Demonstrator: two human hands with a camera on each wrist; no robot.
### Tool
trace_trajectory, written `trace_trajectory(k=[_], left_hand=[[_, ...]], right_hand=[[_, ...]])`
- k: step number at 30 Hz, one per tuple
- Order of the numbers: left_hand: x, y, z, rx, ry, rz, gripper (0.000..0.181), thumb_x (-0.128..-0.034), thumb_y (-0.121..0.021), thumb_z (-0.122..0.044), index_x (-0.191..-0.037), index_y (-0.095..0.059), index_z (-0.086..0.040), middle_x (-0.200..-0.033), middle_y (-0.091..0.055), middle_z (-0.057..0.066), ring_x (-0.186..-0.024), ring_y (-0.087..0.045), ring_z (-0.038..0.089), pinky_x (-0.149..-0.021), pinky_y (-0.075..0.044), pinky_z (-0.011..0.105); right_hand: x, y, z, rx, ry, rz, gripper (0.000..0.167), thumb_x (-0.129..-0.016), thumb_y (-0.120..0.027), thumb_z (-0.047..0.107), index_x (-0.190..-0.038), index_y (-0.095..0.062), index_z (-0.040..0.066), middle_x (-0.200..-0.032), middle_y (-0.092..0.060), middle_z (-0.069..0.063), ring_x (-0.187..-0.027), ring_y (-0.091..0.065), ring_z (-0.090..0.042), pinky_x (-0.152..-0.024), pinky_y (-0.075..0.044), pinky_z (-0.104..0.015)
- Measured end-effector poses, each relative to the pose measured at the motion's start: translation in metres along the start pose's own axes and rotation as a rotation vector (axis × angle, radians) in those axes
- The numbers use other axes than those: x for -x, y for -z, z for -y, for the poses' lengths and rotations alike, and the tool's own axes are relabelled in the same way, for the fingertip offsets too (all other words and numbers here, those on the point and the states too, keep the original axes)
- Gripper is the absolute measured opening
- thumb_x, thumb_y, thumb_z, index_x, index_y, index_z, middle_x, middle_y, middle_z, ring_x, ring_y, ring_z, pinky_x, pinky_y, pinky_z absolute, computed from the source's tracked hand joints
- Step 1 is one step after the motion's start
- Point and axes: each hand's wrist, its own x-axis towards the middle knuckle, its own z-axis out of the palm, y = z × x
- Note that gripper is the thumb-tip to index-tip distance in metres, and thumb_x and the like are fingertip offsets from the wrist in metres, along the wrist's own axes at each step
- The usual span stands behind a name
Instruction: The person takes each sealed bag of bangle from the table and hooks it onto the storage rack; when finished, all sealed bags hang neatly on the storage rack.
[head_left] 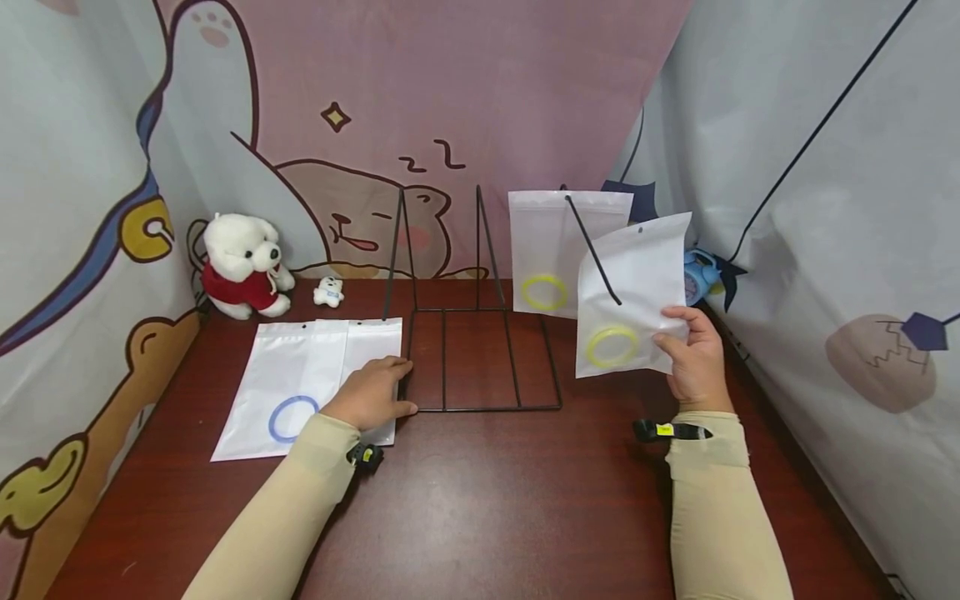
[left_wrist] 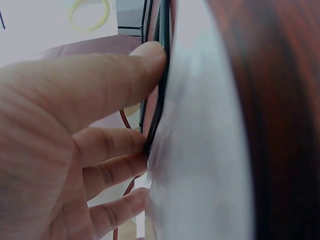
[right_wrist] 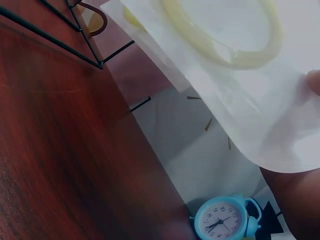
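Observation:
My right hand point(head_left: 699, 354) pinches a white pouch point(head_left: 637, 287) by its lower right side, thumb in front. A yellow ring point(head_left: 612, 347) shows through this pouch. A black prong of the wire rack point(head_left: 486, 409) crosses in front of the pouch; whether it passes through the hole is unclear. Behind it, another white pouch point(head_left: 543, 242) with a yellow ring hangs at the rack. Low on the rack's left side, my left hand point(head_left: 369, 393) holds the wire with thumb and fingertips. White pouches point(head_left: 315, 367) lie beside that hand, one showing a blue ring point(head_left: 293, 418).
On the brown table point(head_left: 510, 508), a white plush bear point(head_left: 242, 262) in red and a tiny white bear point(head_left: 328, 292) sit at the back left. A blue alarm clock point(right_wrist: 220, 220) stands at the right back. Printed curtains point(head_left: 487, 83) surround the table.

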Motion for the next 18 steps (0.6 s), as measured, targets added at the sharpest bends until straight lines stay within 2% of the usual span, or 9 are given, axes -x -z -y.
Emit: trace_trajectory(k=[4,12,18], left_hand=[[-0.0009,0.0001,0.0001,-0.008,-0.003,-0.002,0.081,-0.0934,-0.080,-0.040,-0.156,-0.048,0.000,-0.163,-0.046,0.018,-0.149,-0.044,0.042,-0.119,-0.040,0.058],[-0.0009,-0.0005,0.0000,-0.002,0.005,0.000,0.081,-0.0937,-0.080,-0.041,-0.157,-0.048,-0.001,-0.163,-0.046,0.017,-0.149,-0.044,0.041,-0.119,-0.040,0.058],[-0.0006,-0.0006,-0.0001,0.000,0.002,0.003,0.081,-0.0939,-0.079,-0.041,-0.156,-0.048,0.000,-0.163,-0.046,0.017,-0.149,-0.044,0.041,-0.119,-0.040,0.058]], right_hand=[[0.0000,-0.0003,-0.0015,0.017,-0.005,-0.016,0.042,-0.090,-0.056,-0.025,-0.118,-0.072,0.002,-0.121,-0.067,-0.011,-0.099,-0.065,-0.020,-0.073,-0.062,-0.024],[-0.0017,0.0017,-0.0038,0.038,-0.019,-0.036,0.040,-0.090,-0.058,-0.023,-0.119,-0.071,0.001,-0.122,-0.066,-0.010,-0.099,-0.066,-0.021,-0.073,-0.062,-0.024],[-0.0009,-0.0034,-0.0022,0.081,-0.030,0.006,0.039,-0.089,-0.058,-0.025,-0.119,-0.070,-0.003,-0.123,-0.062,-0.008,-0.100,-0.062,-0.020,-0.075,-0.060,-0.021]])
